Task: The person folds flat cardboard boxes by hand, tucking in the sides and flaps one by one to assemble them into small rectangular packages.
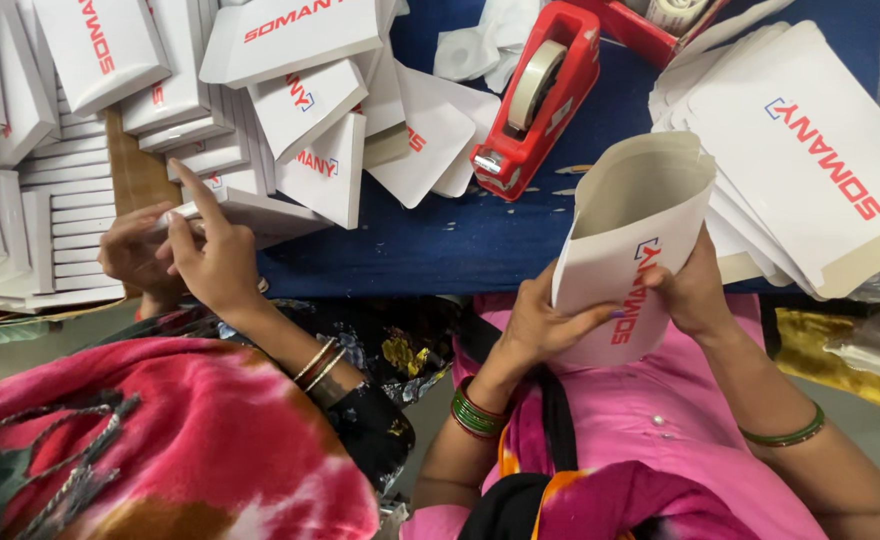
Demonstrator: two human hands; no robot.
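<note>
I have both hands on 1 white card sleeve (pixel 628 258), printed in red, held up over my lap at the near edge of the blue counter (pixel 440 240). My left hand (pixel 540 325) is curled around its lower left side, thumb lying across the printed face. My right hand (pixel 693 290) clamps the right edge, fingers wrapped behind. The sleeve's top mouth is bowed open and I can see bare card inside.

To do this step well, I judge that I should keep the 2 grips level with each other and press the side folds evenly so the mouth stays square instead of creasing, with my thumbs off the print.

Counting what is around: 1 red tape dispenser (pixel 535 95) stands just beyond the sleeve. 1 fanned stack of flat sleeves (pixel 810 170) lies to the right; I cannot count its sheets. A loose heap of made-up sleeves (pixel 290 120) covers the far left, too overlapped to number. A co-worker's 2 hands (pixel 185 255) press on 1 folded piece there, 1 finger pointing up.
</note>
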